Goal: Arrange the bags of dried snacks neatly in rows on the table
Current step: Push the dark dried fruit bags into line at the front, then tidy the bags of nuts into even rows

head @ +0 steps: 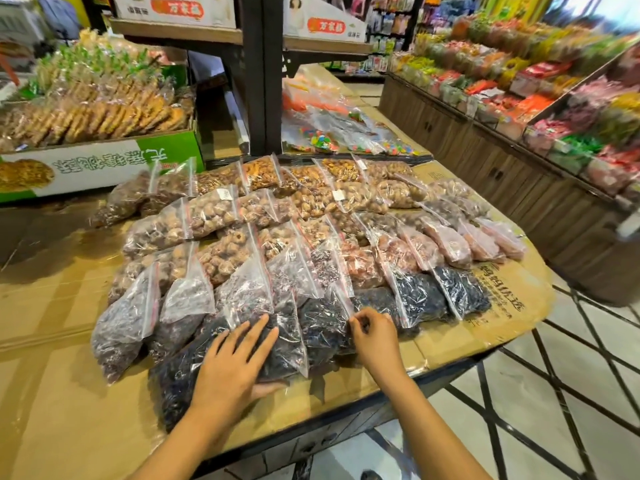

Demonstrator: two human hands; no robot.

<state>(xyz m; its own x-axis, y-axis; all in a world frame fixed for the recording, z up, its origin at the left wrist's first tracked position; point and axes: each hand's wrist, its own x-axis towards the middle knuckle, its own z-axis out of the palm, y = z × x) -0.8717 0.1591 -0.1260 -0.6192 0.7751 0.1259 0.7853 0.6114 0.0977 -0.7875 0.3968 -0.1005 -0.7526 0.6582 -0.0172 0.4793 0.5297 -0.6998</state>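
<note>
Our left hand (235, 362) lies flat with fingers spread, pressing on a front dark bag (287, 344). Our right hand (372, 336) pinches the top corner of the neighbouring bag (323, 327) with curled fingers. The bags of dried snacks (311, 216) are clear zip pouches with red seal lines. They overlap in rows on the cardboard-covered table (485, 327): brown at the back, pink midway, near-black in front.

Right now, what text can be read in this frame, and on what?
"妈妈优选", sideways: cardboard sheet.
"万家", third character blurred: white boxes up top.
Green box: upside-down print, unreadable.
Bag stickers: too small.
</note>
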